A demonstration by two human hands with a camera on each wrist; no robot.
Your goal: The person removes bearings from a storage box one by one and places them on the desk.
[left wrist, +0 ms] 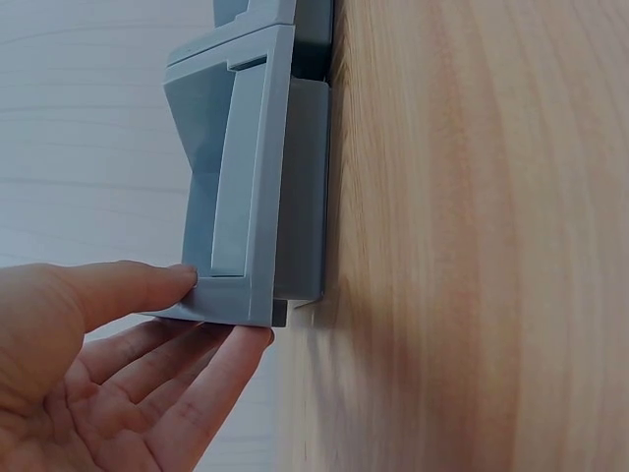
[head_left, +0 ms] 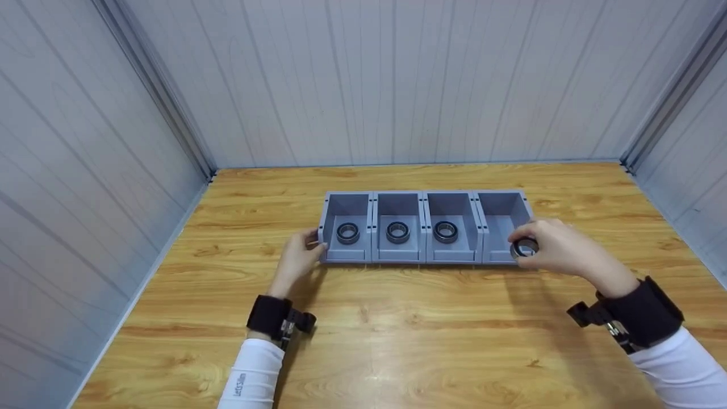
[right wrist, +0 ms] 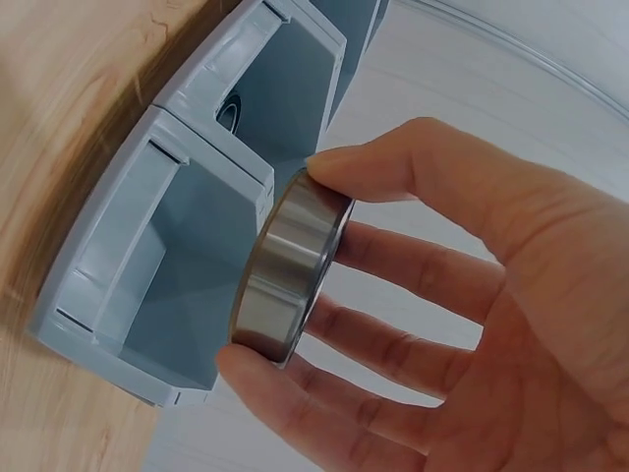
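Note:
A row of joined grey bins (head_left: 400, 262) stands on the wooden table. My left hand (head_left: 298, 258) grips the left end of the row; in the left wrist view its thumb lies inside the end bin's wall (left wrist: 261, 187), fingers outside. Ring bearings lie in the three left bins: the left bearing (head_left: 348, 241), the second bearing (head_left: 398, 240) and the third bearing (head_left: 446, 239). Over the front of the rightmost bin, my right hand (head_left: 559, 247) pinches another bearing (right wrist: 285, 270) between thumb and fingertips. Its steel outer side faces the right wrist camera, tilted and apart from the bin.
The wooden table (head_left: 369, 329) extends in front of the bins and to both sides. Pale panelled walls (head_left: 375, 85) rise behind it and at left and right. Each wrist wears a black strap (head_left: 644, 312) with a small camera mount.

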